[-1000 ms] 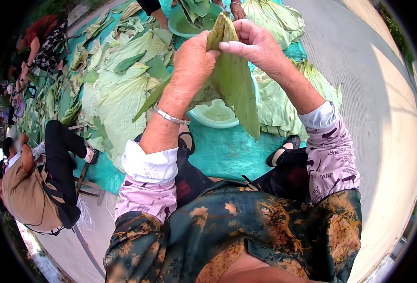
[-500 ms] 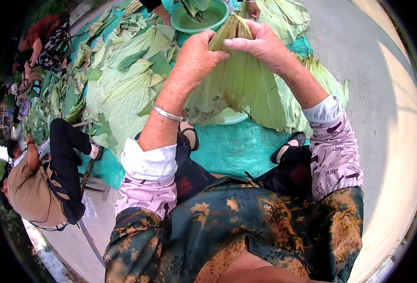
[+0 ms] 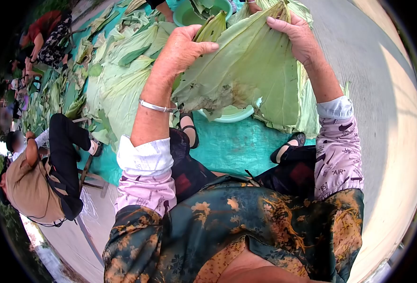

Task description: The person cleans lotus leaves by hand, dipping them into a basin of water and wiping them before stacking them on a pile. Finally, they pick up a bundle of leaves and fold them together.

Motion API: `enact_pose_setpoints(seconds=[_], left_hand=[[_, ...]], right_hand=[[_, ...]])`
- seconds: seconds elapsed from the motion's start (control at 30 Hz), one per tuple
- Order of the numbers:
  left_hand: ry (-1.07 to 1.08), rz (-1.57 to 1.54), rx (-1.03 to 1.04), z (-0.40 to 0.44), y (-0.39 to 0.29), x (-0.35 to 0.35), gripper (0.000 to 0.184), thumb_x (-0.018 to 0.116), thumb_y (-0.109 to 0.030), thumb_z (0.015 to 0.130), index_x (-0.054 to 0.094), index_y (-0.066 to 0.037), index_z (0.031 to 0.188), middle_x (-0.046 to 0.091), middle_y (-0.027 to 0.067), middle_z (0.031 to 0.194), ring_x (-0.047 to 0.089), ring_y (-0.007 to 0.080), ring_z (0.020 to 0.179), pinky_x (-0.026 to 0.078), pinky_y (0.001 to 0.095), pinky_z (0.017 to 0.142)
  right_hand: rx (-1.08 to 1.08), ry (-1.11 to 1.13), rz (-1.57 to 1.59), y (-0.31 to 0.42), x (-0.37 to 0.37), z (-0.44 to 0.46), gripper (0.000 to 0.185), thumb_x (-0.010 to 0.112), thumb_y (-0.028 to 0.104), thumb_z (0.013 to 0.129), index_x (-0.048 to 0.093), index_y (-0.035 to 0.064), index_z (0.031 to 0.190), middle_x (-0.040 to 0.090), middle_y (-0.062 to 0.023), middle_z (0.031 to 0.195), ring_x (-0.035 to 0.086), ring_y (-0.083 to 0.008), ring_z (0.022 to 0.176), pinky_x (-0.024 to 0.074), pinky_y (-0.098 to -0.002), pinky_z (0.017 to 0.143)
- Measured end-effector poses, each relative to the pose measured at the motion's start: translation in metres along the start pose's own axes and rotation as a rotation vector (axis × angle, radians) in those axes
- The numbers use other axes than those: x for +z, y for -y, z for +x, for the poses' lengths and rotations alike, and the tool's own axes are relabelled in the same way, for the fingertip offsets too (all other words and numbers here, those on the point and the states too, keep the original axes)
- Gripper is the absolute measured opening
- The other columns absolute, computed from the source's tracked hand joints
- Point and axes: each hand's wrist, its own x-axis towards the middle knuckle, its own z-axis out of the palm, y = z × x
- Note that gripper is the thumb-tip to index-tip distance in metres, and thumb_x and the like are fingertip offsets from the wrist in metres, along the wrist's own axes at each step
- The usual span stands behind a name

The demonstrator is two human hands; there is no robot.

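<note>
A large green leaf [image 3: 246,61] with a browned, ragged lower edge is spread out between my two hands. My left hand [image 3: 185,49] pinches its folded left part near the top. At the upper right, my right hand [image 3: 298,35] grips the gathered, yellowish tip, thumb in front. The leaf hangs over a light green basin [image 3: 232,114], which it partly covers. To the right, pale leaves [image 3: 310,106] lie stacked, partly behind the held leaf.
Heaped leaves [image 3: 118,89] cover the green sheet [image 3: 227,146] on the left. Another basin [image 3: 185,15] stands at the top, with a co-worker's hands beside it. A person in a tan top [image 3: 33,186] sits at the left; others are farther back.
My hands have moved apart, the right one to the right and the left one slightly left. The leaf, folded narrow earlier, is now opened wide between them.
</note>
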Motion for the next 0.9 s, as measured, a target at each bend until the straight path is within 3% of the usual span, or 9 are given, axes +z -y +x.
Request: enact_pose_setpoints(seconds=[0.1, 0.37, 0.5, 0.53, 0.63, 0.73, 0.8, 0.9], left_hand=[[-0.072, -0.035, 0.012, -0.002, 0.001, -0.007, 0.032, 0.071, -0.011, 0.073, 0.063, -0.001, 0.102, 0.064, 0.0031, 0.078, 0.056, 0.009, 0.067, 0.048, 0.0273, 0.064], [-0.385, 0.314, 0.17, -0.001, 0.012, -0.038, 0.03, 0.068, -0.013, 0.077, 0.063, -0.001, 0.103, 0.066, 0.0041, 0.086, 0.058, 0.0088, 0.072, 0.047, 0.025, 0.068], [-0.453, 0.222, 0.108, -0.008, -0.023, -0.036, 0.032, 0.061, 0.0, 0.072, 0.064, -0.003, 0.103, 0.067, 0.0089, 0.082, 0.06, 0.0119, 0.073, 0.047, 0.0283, 0.07], [-0.511, 0.25, 0.206, -0.009, -0.026, -0.037, 0.027, 0.061, 0.0, 0.072, 0.064, -0.001, 0.099, 0.066, 0.0057, 0.078, 0.058, 0.0105, 0.069, 0.047, 0.028, 0.066], [-0.519, 0.201, 0.125, -0.012, -0.037, -0.03, 0.025, 0.06, 0.0, 0.072, 0.064, 0.0, 0.097, 0.066, 0.0061, 0.078, 0.058, 0.0111, 0.069, 0.047, 0.0284, 0.066], [-0.522, 0.169, 0.192, -0.018, -0.049, -0.034, 0.025, 0.06, 0.0, 0.071, 0.064, 0.002, 0.096, 0.067, 0.0074, 0.079, 0.06, 0.0125, 0.07, 0.048, 0.0283, 0.067], [-0.543, 0.183, 0.198, -0.016, -0.054, -0.043, 0.025, 0.059, 0.0, 0.072, 0.064, 0.002, 0.096, 0.067, 0.0078, 0.08, 0.06, 0.0128, 0.07, 0.048, 0.0281, 0.067], [-0.523, 0.226, 0.211, -0.013, -0.043, -0.028, 0.025, 0.059, 0.001, 0.072, 0.064, 0.003, 0.096, 0.066, 0.0066, 0.079, 0.059, 0.012, 0.069, 0.048, 0.0278, 0.066]], right_hand=[[0.033, -0.027, 0.019, -0.012, -0.021, 0.007, 0.03, 0.065, 0.015, 0.082, 0.058, 0.0022, 0.107, 0.063, -0.0071, 0.098, 0.062, -0.0152, 0.085, 0.0514, -0.0305, 0.077], [0.067, -0.239, 0.028, -0.039, -0.029, 0.018, 0.025, 0.064, 0.011, 0.082, 0.058, 0.0015, 0.105, 0.063, -0.0067, 0.094, 0.062, -0.0145, 0.081, 0.0529, -0.029, 0.071], [0.102, -0.293, -0.074, -0.071, -0.04, 0.035, 0.026, 0.065, 0.01, 0.081, 0.058, 0.0005, 0.104, 0.063, -0.0067, 0.094, 0.063, -0.015, 0.079, 0.053, -0.0295, 0.071], [0.102, -0.294, -0.063, -0.078, -0.038, 0.039, 0.026, 0.065, 0.01, 0.081, 0.058, 0.0004, 0.103, 0.063, -0.0067, 0.093, 0.063, -0.0151, 0.079, 0.0531, -0.0296, 0.07], [0.122, -0.308, -0.011, -0.1, -0.045, 0.037, 0.027, 0.067, 0.011, 0.08, 0.056, 0.0009, 0.102, 0.063, -0.0079, 0.093, 0.063, -0.0168, 0.079, 0.0535, -0.0312, 0.069], [0.145, -0.349, 0.012, -0.107, -0.038, 0.047, 0.029, 0.068, 0.014, 0.078, 0.053, 0.0008, 0.1, 0.062, -0.0098, 0.093, 0.063, -0.0193, 0.079, 0.0538, -0.0344, 0.069], [0.136, -0.386, 0.04, -0.112, -0.021, 0.054, 0.027, 0.068, 0.015, 0.078, 0.058, 0.0029, 0.101, 0.063, -0.0068, 0.09, 0.061, -0.0162, 0.076, 0.0511, -0.0311, 0.07], [0.202, -0.367, 0.044, -0.19, -0.014, 0.049, 0.025, 0.067, 0.014, 0.078, 0.061, 0.0032, 0.1, 0.063, -0.0046, 0.087, 0.059, -0.0151, 0.075, 0.0492, -0.0294, 0.069]])
